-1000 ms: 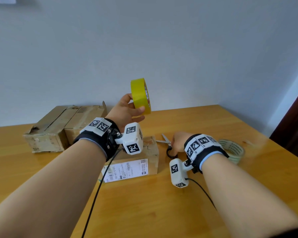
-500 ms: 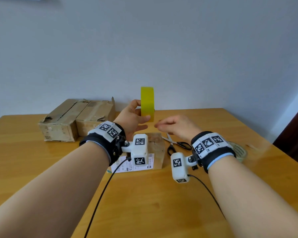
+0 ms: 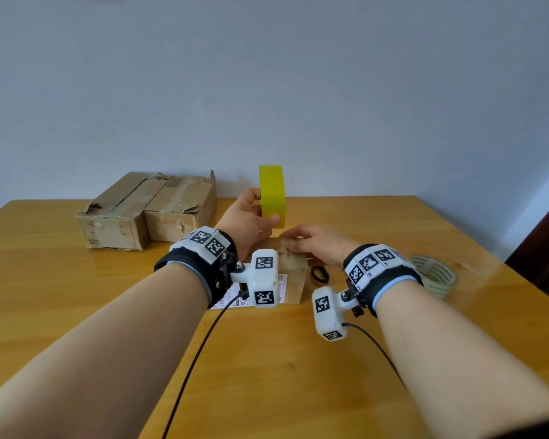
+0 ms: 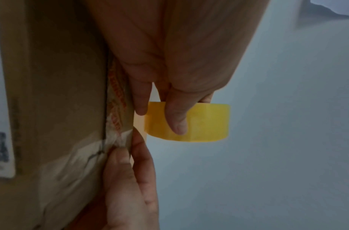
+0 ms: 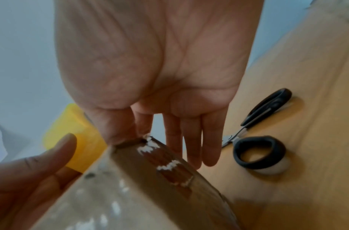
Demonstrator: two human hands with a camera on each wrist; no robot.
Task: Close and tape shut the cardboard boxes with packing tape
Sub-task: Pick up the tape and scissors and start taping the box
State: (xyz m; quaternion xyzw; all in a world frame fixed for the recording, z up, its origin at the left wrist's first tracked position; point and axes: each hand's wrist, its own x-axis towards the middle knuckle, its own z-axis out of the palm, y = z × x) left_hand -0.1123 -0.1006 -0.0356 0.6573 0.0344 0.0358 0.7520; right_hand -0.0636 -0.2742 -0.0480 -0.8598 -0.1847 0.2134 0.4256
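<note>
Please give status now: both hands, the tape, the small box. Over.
Left hand grips yellow tape roll, upright above small box. Right hand rests fingers on box's far top edge. Scissors lie beside, apart. Nothing blocking.

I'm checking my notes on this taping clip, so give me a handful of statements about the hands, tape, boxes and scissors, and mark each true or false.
1. The left hand holds the yellow tape roll. True.
2. The right hand grips the scissors. False: they lie on the table; that hand's fingers rest on the small box.
3. A second, pale tape roll lies on the table. True.
4. The large box sits on the small box. False: it stands apart, farther back.
</note>
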